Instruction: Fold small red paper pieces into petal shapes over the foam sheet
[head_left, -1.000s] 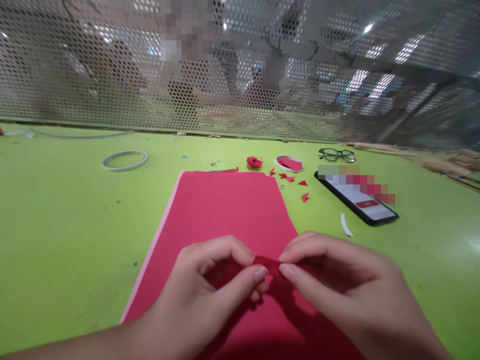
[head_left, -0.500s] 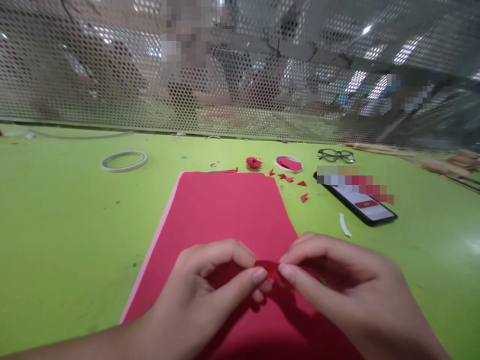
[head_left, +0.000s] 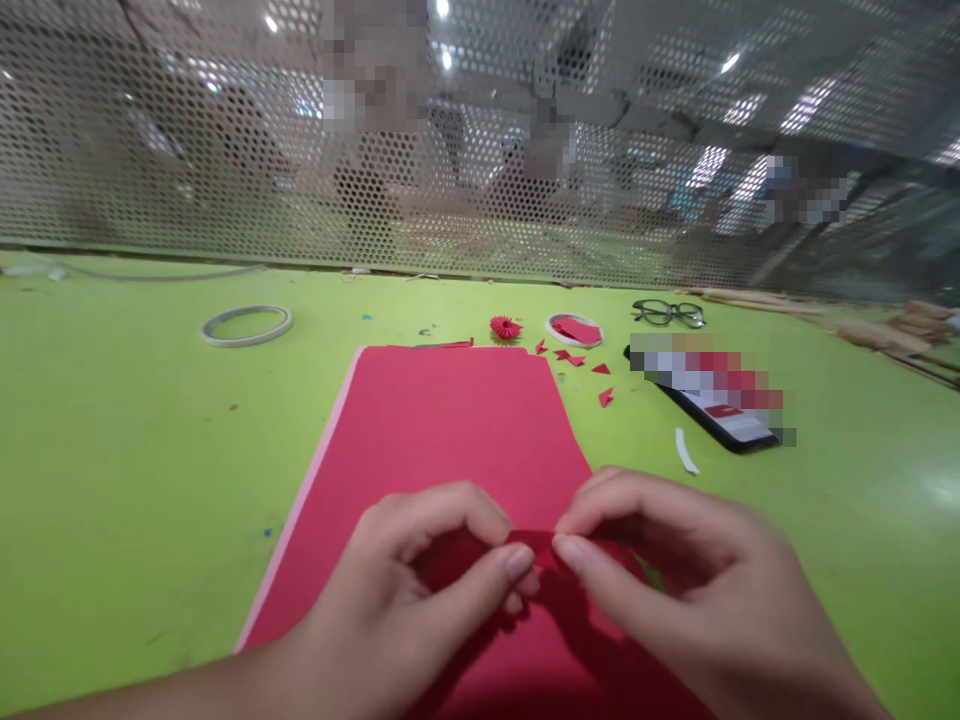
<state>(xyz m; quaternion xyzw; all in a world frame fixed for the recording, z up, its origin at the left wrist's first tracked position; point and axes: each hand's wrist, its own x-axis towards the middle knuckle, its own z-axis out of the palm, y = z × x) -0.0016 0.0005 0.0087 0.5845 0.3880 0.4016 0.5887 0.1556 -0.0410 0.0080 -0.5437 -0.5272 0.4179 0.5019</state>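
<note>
Between the fingertips of both hands is a small piece of red paper [head_left: 537, 546], pinched at its two ends. My left hand [head_left: 439, 570] grips one end between thumb and forefinger, and my right hand [head_left: 660, 560] pinches the other end the same way. Much of the piece is covered by the fingers, and its exact shape is hard to make out against the red behind it. Below the hands lies a stack of red paper sheets [head_left: 450, 430], with a pale pink edge showing along its left side.
Beyond the stack are a fringed red paper rosette [head_left: 506, 327], a white ring [head_left: 556, 334] holding red paper pieces, and several red scraps [head_left: 601, 369]. A larger white ring [head_left: 247, 326] lies left. Rightward are eyeglasses [head_left: 667, 314], a phone [head_left: 720, 425] and wooden sticks [head_left: 885, 335]. Perforated metal panel [head_left: 262, 180] behind.
Both hands keep their pinch on the small red paper. The strip showing between the fingertips looks slightly flatter. The whole view has shifted a little.
</note>
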